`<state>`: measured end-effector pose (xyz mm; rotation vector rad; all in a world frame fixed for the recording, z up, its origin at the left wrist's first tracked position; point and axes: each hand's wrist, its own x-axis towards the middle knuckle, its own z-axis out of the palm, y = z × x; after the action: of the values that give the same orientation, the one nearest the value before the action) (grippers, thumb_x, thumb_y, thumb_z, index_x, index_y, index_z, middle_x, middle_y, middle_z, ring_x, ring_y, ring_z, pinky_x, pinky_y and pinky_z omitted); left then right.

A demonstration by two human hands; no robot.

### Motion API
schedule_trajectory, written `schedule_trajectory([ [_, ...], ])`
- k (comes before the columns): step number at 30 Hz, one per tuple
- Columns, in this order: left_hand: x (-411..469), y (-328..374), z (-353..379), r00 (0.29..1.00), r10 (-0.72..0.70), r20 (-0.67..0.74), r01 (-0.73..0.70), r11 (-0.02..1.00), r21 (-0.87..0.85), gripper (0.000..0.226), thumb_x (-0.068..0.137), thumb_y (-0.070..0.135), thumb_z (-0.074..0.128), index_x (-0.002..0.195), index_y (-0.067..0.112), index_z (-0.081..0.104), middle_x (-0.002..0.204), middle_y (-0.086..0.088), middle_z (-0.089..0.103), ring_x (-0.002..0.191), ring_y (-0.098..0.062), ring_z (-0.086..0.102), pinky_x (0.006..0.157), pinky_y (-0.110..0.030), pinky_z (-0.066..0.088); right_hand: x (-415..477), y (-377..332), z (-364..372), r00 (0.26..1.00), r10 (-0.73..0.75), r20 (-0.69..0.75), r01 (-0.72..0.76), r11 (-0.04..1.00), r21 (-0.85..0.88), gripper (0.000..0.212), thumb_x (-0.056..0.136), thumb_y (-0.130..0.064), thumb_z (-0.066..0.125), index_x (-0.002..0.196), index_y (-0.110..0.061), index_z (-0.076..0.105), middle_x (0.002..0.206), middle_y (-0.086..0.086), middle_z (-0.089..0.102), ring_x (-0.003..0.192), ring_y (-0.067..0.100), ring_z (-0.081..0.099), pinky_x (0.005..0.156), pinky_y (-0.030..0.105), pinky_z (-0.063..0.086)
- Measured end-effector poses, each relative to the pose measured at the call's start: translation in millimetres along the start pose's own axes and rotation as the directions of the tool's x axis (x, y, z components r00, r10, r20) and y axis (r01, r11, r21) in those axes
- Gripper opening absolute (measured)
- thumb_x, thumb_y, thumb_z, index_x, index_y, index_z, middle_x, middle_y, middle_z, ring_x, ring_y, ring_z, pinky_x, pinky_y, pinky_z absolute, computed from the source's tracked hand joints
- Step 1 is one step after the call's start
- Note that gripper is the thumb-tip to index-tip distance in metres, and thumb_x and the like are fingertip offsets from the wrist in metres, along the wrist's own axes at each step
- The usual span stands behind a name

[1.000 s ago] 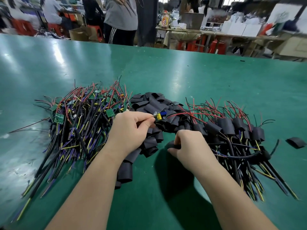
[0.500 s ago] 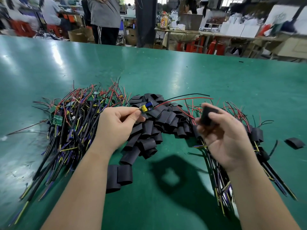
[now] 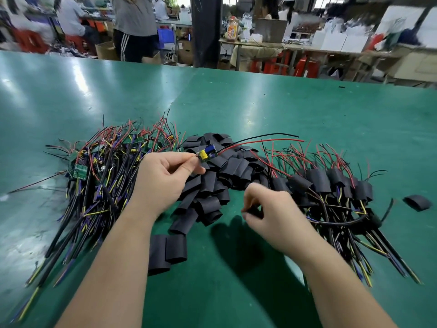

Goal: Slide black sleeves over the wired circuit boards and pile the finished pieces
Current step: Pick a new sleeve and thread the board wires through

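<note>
Left hand: the left hand [image 3: 165, 181] pinches one bare circuit board [image 3: 206, 154] by its near end between thumb and fingertips, raised above the worktop [image 3: 236, 110].
Right hand: the right hand [image 3: 269, 211] is low and motion-blurred, fingers curled. Something dark sits under them, perhaps a sleeve; I cannot tell whether it grips it.
Step in hand: judged as fetching a sleeve for the held board; the board is not yet covered.
Next move calls for: an open sleeve mouth lined up with the board's free end, the red and black leads [image 3: 260, 141] threaded through first.
Board position: up and left of the right hand, apart from it, over the heap of loose sleeves [image 3: 222, 176].
Supply: the unsleeved boards [image 3: 101, 176] lie left of the left hand.
Finished pile: the sleeved pieces [image 3: 331, 185] lie just right of the right hand.
</note>
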<state>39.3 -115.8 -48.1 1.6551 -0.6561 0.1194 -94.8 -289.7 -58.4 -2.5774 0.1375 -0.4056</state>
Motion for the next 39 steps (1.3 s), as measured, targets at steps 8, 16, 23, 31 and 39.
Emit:
schedule_trajectory([
  [8, -0.8, 1.6, -0.4, 1.000, 0.017, 0.004, -0.017, 1.000, 0.014, 0.023, 0.089, 0.010, 0.065, 0.079, 0.029, 0.072, 0.072, 0.009, 0.074, 0.047, 0.008, 0.051, 0.052, -0.004, 0.038, -1.0, -16.7, 11.5, 0.979, -0.102, 0.179, 0.119, 0.989, -0.088, 0.007, 0.085, -0.013, 0.061, 0.088, -0.019, 0.059, 0.092, 0.001, 0.053, 0.087, 0.024, 0.053, 0.074, 0.037, 0.047],
  [16, -1.1, 1.5, 1.6, 1.000, -0.013, 0.004, 0.012, 1.000, 0.020, 0.012, 0.089, 0.006, 0.064, 0.087, 0.008, 0.076, 0.067, 0.013, 0.072, 0.044, 0.009, 0.049, 0.050, -0.001, 0.035, 0.0, -12.7, 21.1, 0.982, -0.041, 0.183, 0.046, 0.999, -0.024, 0.054, 0.087, -0.003, 0.052, 0.137, -0.025, 0.049, 0.121, 0.002, 0.063, 0.112, 0.020, 0.056, 0.093, 0.027, 0.043],
  [23, -0.9, -0.3, 1.6, 1.000, 0.005, 0.000, -0.005, 1.000, 0.015, 0.018, 0.089, 0.007, 0.064, 0.084, 0.022, 0.073, 0.073, 0.013, 0.073, 0.046, 0.010, 0.050, 0.053, -0.001, 0.037, -0.8, -14.2, 23.0, 0.997, -0.046, 0.066, 0.049, 0.998, -0.042, 0.023, 0.084, -0.001, 0.057, 0.101, -0.015, 0.065, 0.095, 0.002, 0.065, 0.092, 0.022, 0.057, 0.074, 0.023, 0.038],
  [31, -1.2, -1.1, 1.2, 1.000, -0.018, -0.012, 0.018, 1.000, 0.008, 0.014, 0.090, 0.009, 0.063, 0.089, 0.017, 0.074, 0.070, 0.011, 0.073, 0.047, 0.009, 0.051, 0.053, -0.001, 0.036, -1.1, -10.0, 19.2, 0.994, 0.105, -0.010, -0.104, 0.990, 0.099, 0.015, 0.081, -0.012, 0.072, 0.089, -0.023, 0.067, 0.079, -0.013, 0.063, 0.072, 0.002, 0.054, 0.063, 0.006, 0.036],
  [39, -0.9, -0.7, 0.5, 1.000, -0.029, 0.004, 0.029, 1.000, 0.000, 0.018, 0.091, 0.014, 0.063, 0.085, 0.027, 0.073, 0.069, 0.008, 0.073, 0.044, 0.000, 0.042, 0.048, -0.010, 0.036, -1.4, -8.6, 15.2, 0.991, 0.098, 0.089, -0.109, 0.985, 0.134, 0.010, 0.095, -0.017, 0.052, 0.093, -0.026, 0.049, 0.075, -0.007, 0.063, 0.071, 0.014, 0.056, 0.066, 0.035, 0.048],
])
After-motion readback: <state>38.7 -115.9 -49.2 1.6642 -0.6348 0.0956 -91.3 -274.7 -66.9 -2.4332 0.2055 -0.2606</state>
